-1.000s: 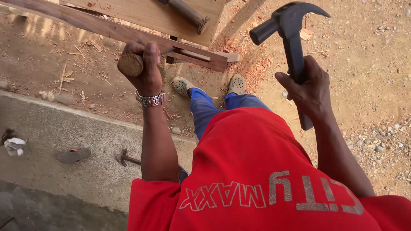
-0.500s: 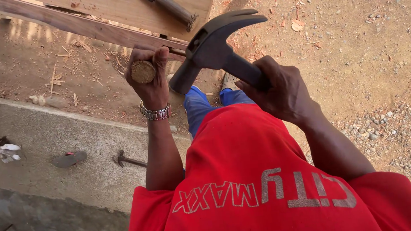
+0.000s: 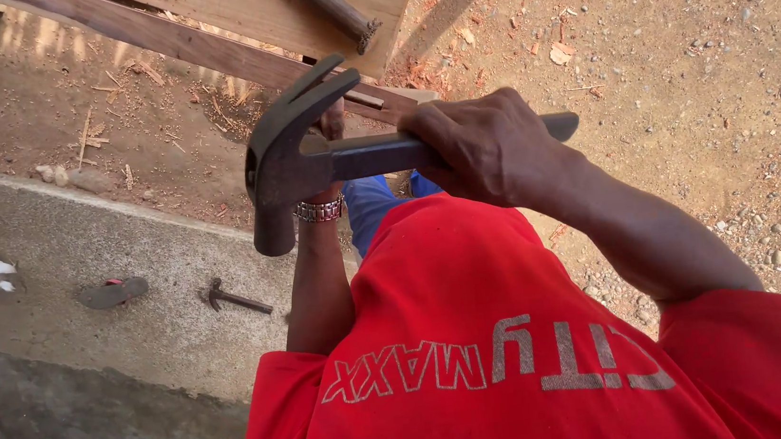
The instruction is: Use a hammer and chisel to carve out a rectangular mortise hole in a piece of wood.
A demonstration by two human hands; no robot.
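My right hand (image 3: 488, 143) has its fingers wrapped tight mid-handle on the dark steel claw hammer (image 3: 294, 157): head-heavy, rigid, smooth. My left hand (image 3: 332, 125) sits mostly hidden behind its head; that grip I cannot tell.

One camera sits on the person's head, looking steeply down past the red shirt (image 3: 518, 350) to the dirt ground (image 3: 700, 66). It is close to the raised hands. No second view.
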